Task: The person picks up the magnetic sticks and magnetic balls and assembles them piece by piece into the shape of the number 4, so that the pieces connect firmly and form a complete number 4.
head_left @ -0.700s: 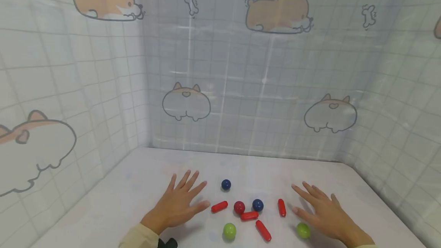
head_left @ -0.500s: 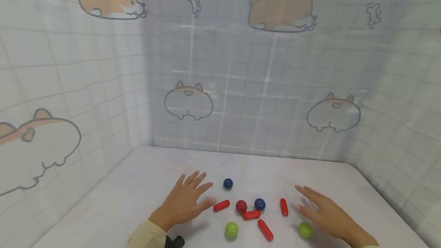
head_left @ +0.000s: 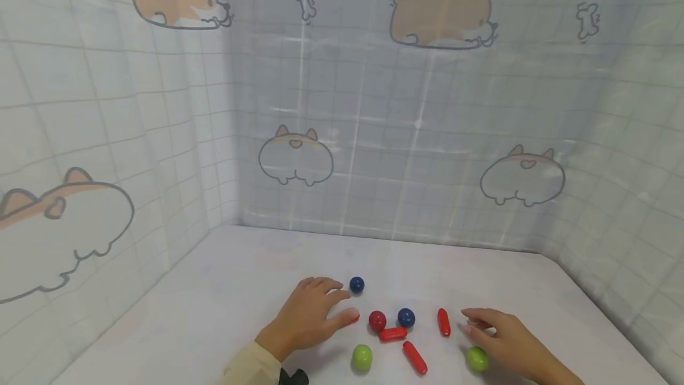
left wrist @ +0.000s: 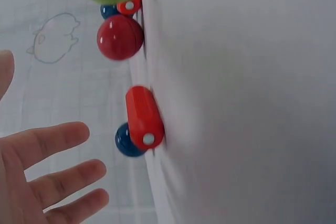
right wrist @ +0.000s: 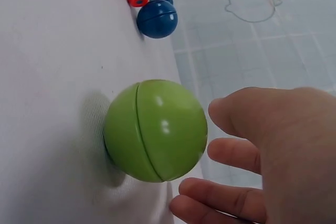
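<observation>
My left hand (head_left: 307,318) hovers at the left with fingers spread and slightly bent, holding nothing. Under its thumb, mostly hidden in the head view, lies a short red rod (left wrist: 143,114). A dark blue ball (head_left: 357,284) sits just beyond its fingertips. My right hand (head_left: 507,336), fingers loosely bent, holds nothing either. Close by its palm is a green ball (right wrist: 157,132) with a seam around it. Another red rod (head_left: 444,322) lies left of its fingertips.
Between the hands are a dark red ball (head_left: 377,321), a second blue ball (head_left: 406,318), a red rod (head_left: 393,334), a slanted red rod (head_left: 414,357) and a green ball (head_left: 362,357). A white table (head_left: 256,266) bears them. Patterned curtains (head_left: 374,106) enclose it.
My left hand has moved right and its thumb now covers the nearest red rod. The right hand's fingers have bent and lowered. The balls and rods keep their places as the view shifts slightly.
</observation>
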The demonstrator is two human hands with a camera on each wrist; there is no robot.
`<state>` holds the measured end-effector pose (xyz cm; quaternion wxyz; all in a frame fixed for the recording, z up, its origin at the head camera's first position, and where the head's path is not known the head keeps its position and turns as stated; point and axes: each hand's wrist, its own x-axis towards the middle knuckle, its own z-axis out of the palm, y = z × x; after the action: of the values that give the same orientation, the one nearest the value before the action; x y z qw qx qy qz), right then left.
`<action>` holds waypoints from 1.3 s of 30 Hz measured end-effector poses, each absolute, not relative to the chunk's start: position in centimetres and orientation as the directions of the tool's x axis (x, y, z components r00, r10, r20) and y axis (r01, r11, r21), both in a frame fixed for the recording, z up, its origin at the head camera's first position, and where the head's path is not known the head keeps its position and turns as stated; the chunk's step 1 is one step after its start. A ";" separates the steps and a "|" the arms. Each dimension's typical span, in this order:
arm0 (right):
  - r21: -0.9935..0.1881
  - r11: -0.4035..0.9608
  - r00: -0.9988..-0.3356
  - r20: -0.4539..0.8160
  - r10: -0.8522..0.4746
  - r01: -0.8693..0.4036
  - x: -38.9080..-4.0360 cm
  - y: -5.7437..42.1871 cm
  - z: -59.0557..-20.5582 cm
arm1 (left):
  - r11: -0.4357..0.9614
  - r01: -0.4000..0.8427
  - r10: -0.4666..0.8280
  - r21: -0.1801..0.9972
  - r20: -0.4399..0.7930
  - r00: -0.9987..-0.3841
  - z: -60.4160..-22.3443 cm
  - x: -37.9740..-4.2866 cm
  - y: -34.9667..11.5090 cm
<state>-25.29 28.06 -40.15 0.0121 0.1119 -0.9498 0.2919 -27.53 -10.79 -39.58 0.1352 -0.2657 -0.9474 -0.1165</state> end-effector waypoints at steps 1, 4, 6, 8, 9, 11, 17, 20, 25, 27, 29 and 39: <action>-0.554 0.802 -0.974 0.091 -0.210 -0.225 -25.2 28.1 -40.2 | 0.826 0.542 0.478 0.151 0.320 -0.818 -39.7 -27.5 -10.6; -0.576 0.793 -0.978 0.067 -0.197 -0.199 -25.0 28.1 -40.4 | 0.810 0.563 0.492 0.167 0.329 -0.806 -39.9 -27.4 -10.3; -0.591 0.789 -0.983 0.044 -0.177 -0.168 -24.8 28.1 -40.5 | 0.799 0.574 0.497 0.181 0.340 -0.798 -40.0 -27.3 -10.2; -0.611 0.783 -0.990 0.010 -0.138 -0.115 -24.8 27.9 -40.7 | 0.781 0.591 0.503 0.203 0.357 -0.787 -40.1 -27.2 -10.1; -0.618 0.781 -0.993 -0.008 -0.118 -0.088 -24.8 27.8 -40.7 | 0.770 0.601 0.506 0.214 0.367 -0.780 -40.2 -27.2 -10.1; -0.622 0.781 -0.995 -0.034 -0.097 -0.055 -24.7 27.7 -40.8 | 0.744 0.621 0.511 0.244 0.391 -0.766 -40.3 -27.1 -10.0; -0.634 0.768 -0.980 -0.085 -0.178 -0.085 -24.4 28.0 -40.5 | 0.685 0.670 0.497 0.287 0.489 -0.717 -40.9 -27.1 -10.0; -0.653 0.748 -0.967 -0.095 -0.237 -0.119 -24.4 28.3 -40.4 | 0.666 0.666 0.478 0.335 0.494 -0.727 -41.1 -27.3 -10.2; -0.687 0.709 -0.938 -0.116 -0.327 -0.163 -24.5 29.2 -40.3 | 0.653 0.564 0.431 0.505 0.364 -0.826 -41.5 -27.8 -10.6; -0.697 0.693 -0.922 -0.121 -0.368 -0.185 -24.5 29.5 -40.4 | 0.659 0.509 0.406 0.554 0.308 -0.860 -41.6 -28.0 -10.7; -0.706 0.682 -0.909 -0.135 -0.394 -0.191 -24.6 29.6 -40.4 | 0.659 0.470 0.387 0.587 0.272 -0.881 -41.7 -28.2 -10.7; -0.724 0.644 -0.878 -0.113 -0.465 -0.248 -24.7 29.6 -40.4 | 0.583 0.424 0.373 0.693 0.235 -0.898 -42.5 -28.7 -10.3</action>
<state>-24.67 29.62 -40.44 -0.1458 0.1990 -0.8948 0.3720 -28.74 -10.33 -42.54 0.0320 -0.2241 -0.8890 -0.3980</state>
